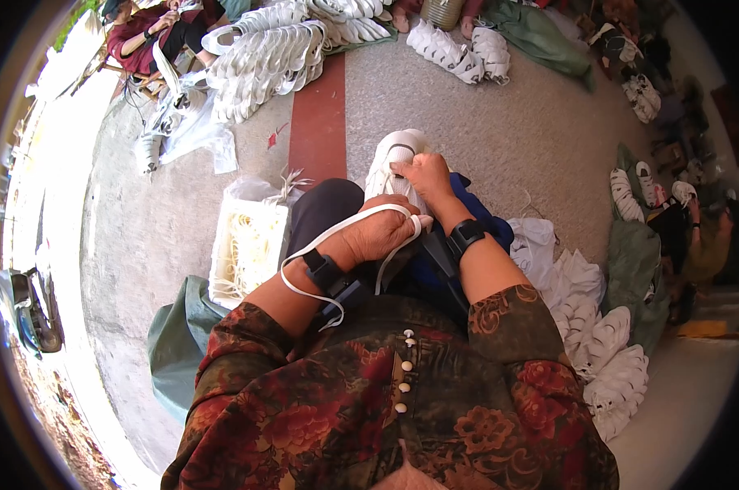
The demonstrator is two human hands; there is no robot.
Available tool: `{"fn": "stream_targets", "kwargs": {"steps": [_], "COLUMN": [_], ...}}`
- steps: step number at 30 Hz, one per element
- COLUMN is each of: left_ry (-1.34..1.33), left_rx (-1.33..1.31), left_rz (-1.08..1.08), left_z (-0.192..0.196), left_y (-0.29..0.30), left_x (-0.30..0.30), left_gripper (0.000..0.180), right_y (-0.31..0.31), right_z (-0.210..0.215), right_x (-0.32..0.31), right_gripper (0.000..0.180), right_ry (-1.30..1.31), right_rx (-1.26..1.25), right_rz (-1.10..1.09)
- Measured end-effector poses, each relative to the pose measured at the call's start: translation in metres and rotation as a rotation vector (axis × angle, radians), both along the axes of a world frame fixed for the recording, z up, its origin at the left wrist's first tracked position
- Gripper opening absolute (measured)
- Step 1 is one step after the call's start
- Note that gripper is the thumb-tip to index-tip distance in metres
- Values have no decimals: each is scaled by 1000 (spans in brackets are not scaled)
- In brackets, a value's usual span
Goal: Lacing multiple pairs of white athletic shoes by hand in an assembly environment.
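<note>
A white sneaker [399, 149] with a dark line across its front rests around my lap, toe pointing away from me. My left hand [378, 233] is closed round a white shoelace [311, 245] at the near end of the shoe. One length of that lace loops over the left wrist and hangs down beside the forearm. On the shoe's upper, from the right side, my right hand [428, 178] is pinched, thumb and forefinger at the lacing area. Whether a lace lies between those fingertips is too small to tell. My hands partly cover the shoe's heel end.
A white box [247, 251] of loose laces stands by my left knee. White shoes [605, 343] lie heaped at my right, near green sacks [635, 261]. Farther off are stacked shoe uppers [271, 65], a plastic bag [206, 135] and several seated people.
</note>
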State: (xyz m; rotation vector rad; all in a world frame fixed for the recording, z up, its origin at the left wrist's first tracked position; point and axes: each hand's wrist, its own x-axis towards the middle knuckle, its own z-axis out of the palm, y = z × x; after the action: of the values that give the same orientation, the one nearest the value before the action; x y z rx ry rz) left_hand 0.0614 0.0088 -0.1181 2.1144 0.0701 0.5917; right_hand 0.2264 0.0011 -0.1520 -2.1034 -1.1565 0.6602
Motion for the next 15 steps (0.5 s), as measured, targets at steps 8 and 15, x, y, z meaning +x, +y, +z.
{"fn": "stream_targets", "kwargs": {"steps": [8, 15], "left_ry": [39, -30], "left_rx": [160, 45], "left_rz": [-188, -158], "left_z": [44, 50], "left_y": [-49, -46], "left_x": [-25, -32], "left_gripper": [34, 31], "right_y": [6, 8], "right_z": [2, -9], "right_x": [-10, -6], "right_gripper": [39, 36], "right_ry": [-295, -291], "right_rx": [-33, 12], "right_rz": [6, -26]}}
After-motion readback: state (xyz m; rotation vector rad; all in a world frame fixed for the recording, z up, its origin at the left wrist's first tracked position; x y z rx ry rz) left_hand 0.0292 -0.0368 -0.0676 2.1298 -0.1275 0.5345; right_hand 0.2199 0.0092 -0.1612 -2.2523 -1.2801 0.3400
